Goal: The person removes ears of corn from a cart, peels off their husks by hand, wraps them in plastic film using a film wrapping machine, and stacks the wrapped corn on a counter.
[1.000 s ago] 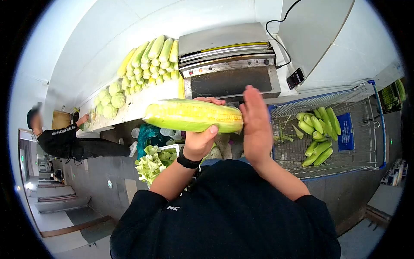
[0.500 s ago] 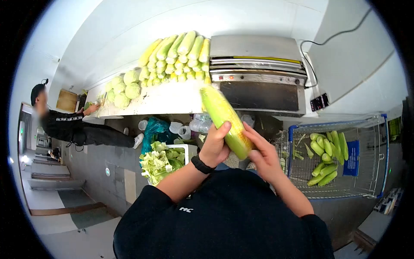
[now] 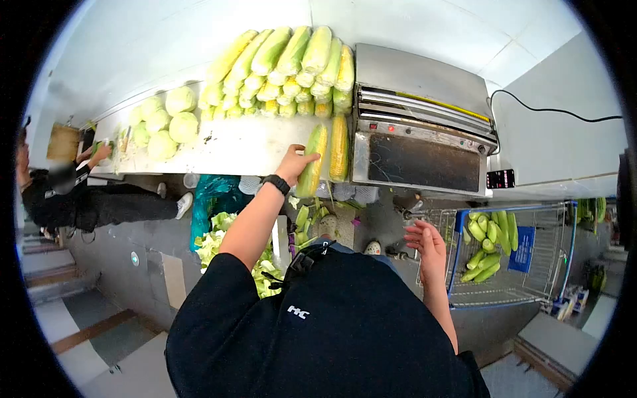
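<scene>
My left hand (image 3: 296, 166), with a black watch on its wrist, grips an ear of corn (image 3: 312, 161) at the front edge of the white counter (image 3: 239, 149). The ear has green husk on one side and bare yellow kernels on the other. Just right of it lies another corn ear (image 3: 339, 149), its kernels showing. Behind them rises a stack of corn ears (image 3: 285, 73), several of which look film-wrapped. My right hand (image 3: 429, 251) is away from the corn, in the air left of the shopping cart (image 3: 458, 259), fingers apart and holding nothing.
A metal film-wrapping machine (image 3: 418, 149) stands right of the corn, a phone (image 3: 500, 179) near its corner. Cabbages (image 3: 162, 144) sit on the counter's left, where another person (image 3: 79, 196) works. Below are cut leaves (image 3: 222, 245). Unhusked corn (image 3: 488, 232) lies in the cart.
The corn has gone from between both hands down to the counter's edge in my left hand. My right hand has let go of it and drawn back. The view has shifted.
</scene>
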A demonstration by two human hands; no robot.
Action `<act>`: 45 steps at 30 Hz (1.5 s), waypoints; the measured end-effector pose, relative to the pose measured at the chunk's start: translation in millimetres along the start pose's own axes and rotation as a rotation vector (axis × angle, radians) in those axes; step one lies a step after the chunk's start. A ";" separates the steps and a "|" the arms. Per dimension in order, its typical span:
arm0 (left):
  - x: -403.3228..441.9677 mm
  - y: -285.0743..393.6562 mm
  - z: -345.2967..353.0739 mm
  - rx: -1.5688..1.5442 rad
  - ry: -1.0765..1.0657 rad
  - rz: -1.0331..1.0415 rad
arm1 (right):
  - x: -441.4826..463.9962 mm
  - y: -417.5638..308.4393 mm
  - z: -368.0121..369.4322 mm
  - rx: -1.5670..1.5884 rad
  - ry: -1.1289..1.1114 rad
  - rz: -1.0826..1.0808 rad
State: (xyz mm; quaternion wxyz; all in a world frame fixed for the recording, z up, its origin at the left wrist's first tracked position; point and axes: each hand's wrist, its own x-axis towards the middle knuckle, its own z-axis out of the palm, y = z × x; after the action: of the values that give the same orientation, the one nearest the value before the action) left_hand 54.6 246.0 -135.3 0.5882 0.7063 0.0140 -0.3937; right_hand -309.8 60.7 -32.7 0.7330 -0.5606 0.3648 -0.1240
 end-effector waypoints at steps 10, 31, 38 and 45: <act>71.8 -26.9 12.1 -0.175 -0.141 -0.005 | -13.5 1.6 32.6 -0.082 0.131 0.025; 76.3 -24.1 25.6 0.434 0.140 0.265 | -5.8 0.8 44.9 -0.086 0.127 0.026; 80.1 -38.8 21.0 0.493 0.176 0.403 | -1.5 -2.0 46.7 -0.132 0.114 0.040; 81.2 -48.4 3.7 0.434 0.104 0.248 | -6.6 0.1 42.7 -0.113 0.137 0.055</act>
State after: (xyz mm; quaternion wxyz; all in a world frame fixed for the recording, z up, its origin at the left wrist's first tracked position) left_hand 85.3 221.8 -221.5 0.4650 0.8317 -0.1272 -0.2756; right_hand -285.7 95.9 -25.7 0.6766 -0.5812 0.4356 -0.1211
